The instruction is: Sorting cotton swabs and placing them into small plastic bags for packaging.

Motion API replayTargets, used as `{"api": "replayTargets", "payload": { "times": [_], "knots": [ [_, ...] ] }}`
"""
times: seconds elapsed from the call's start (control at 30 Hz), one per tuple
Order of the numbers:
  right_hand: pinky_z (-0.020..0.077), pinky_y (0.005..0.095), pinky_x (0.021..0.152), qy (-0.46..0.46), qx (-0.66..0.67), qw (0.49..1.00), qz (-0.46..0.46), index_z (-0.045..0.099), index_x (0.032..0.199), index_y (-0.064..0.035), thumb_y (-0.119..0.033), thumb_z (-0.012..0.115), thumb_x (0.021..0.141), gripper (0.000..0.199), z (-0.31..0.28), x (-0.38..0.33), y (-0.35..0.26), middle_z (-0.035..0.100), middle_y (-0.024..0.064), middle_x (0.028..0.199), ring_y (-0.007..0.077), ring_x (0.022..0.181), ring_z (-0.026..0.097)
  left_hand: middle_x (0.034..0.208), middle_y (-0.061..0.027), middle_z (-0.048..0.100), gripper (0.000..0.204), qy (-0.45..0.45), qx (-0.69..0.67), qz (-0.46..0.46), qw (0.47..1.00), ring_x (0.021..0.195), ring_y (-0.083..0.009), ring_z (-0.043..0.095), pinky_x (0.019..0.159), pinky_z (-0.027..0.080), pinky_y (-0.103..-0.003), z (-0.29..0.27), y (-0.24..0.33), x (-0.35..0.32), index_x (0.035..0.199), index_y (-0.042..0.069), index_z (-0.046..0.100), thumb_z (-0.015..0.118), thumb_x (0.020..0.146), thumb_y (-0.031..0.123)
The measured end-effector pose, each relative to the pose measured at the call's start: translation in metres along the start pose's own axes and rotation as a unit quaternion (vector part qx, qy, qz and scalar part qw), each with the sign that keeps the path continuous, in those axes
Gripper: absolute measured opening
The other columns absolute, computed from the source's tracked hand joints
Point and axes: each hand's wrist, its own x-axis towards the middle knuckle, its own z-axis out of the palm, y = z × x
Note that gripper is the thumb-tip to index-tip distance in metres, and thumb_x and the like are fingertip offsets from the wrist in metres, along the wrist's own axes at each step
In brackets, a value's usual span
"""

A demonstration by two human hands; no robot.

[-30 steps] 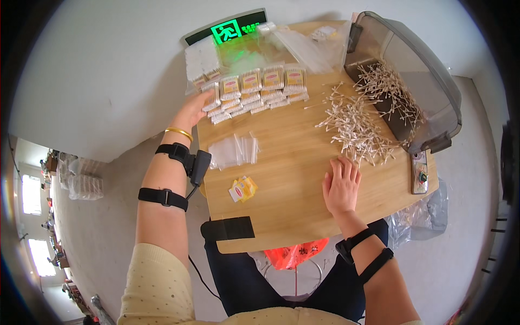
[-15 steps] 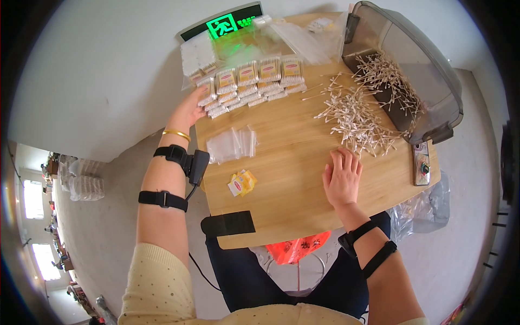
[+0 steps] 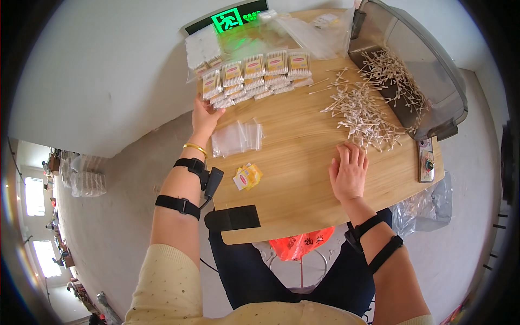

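Pale wall (image 3: 124, 81) behind a wood desk (image 3: 298, 162). On my feed, left hand (image 3: 204, 120) is at the near left corner of the stacked cotton-swab packs (image 3: 253, 67), thumb spread; I can't tell if it's gripping one. Right hand (image 3: 349, 172) open, palm down, fingertips just beside the loose swabs (image 3: 360, 116). Clear bags (image 3: 236, 138) lie between stack and yellow cards (image 3: 250, 176).

The left arm (image 3: 177, 233) reaches up beside the left edge of the table (image 3: 298, 132), and the left hand (image 3: 204, 118) there has its thumb (image 3: 218, 113) out wide from the fingers, while the right hand (image 3: 349, 173) is palm down over the table's right side with its fingers a little bent.
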Motion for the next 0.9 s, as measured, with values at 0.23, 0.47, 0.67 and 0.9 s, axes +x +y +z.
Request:
{"api": "replayTargets", "payload": {
  "times": [0.23, 0.47, 0.67, 0.9],
  "knots": [
    [0.0355, 0.0484, 0.109, -0.002, -0.008, 1.000, 0.005, 0.059, 0.122, -0.0064, -0.018, 0.062, 0.086, 0.038, -0.001, -0.002, 0.002, 0.054, 0.0127, 0.130, 0.0333, 0.128, 0.047, 0.128, -0.0160, 0.061, 0.089, -0.011, 0.015, 0.104, 0.994, 0.118, -0.0225, 0.061, 0.100, 0.050, -0.037, 0.003, 0.018, -0.010, 0.149, -0.001, 0.031, 0.084, 0.078, 0.008],
    [0.0350, 0.0484, 0.109, -0.006, 0.000, 1.000, 0.002, 0.059, 0.122, -0.0065, -0.018, 0.062, 0.087, 0.037, -0.001, 0.000, 0.000, 0.054, 0.0130, 0.131, 0.0332, 0.128, 0.046, 0.129, -0.0164, 0.061, 0.087, -0.005, -0.051, 0.066, 0.997, 0.116, -0.0218, 0.062, 0.098, 0.051, -0.035, -0.001, 0.013, 0.002, 0.149, -0.001, 0.032, 0.084, 0.081, 0.014],
    [0.0350, 0.0486, 0.109, -0.008, 0.003, 1.000, 0.003, 0.059, 0.122, -0.0062, -0.018, 0.061, 0.087, 0.037, -0.001, 0.000, 0.000, 0.054, 0.0134, 0.130, 0.0333, 0.129, 0.046, 0.127, -0.0153, 0.064, 0.081, 0.030, 0.037, 0.068, 0.997, 0.109, -0.0241, 0.065, 0.094, 0.053, -0.038, -0.004, 0.016, 0.008, 0.147, 0.000, 0.036, 0.079, 0.087, 0.033],
    [0.0351, 0.0488, 0.108, -0.010, 0.003, 1.000, 0.007, 0.058, 0.122, -0.0059, -0.018, 0.061, 0.087, 0.036, -0.001, 0.000, 0.001, 0.053, 0.0137, 0.131, 0.0335, 0.129, 0.046, 0.126, -0.0150, 0.065, 0.080, 0.012, 0.049, 0.032, 0.998, 0.111, -0.0242, 0.064, 0.097, 0.050, -0.037, -0.008, 0.016, 0.022, 0.145, 0.000, 0.042, 0.079, 0.086, 0.041]
  ]
}}
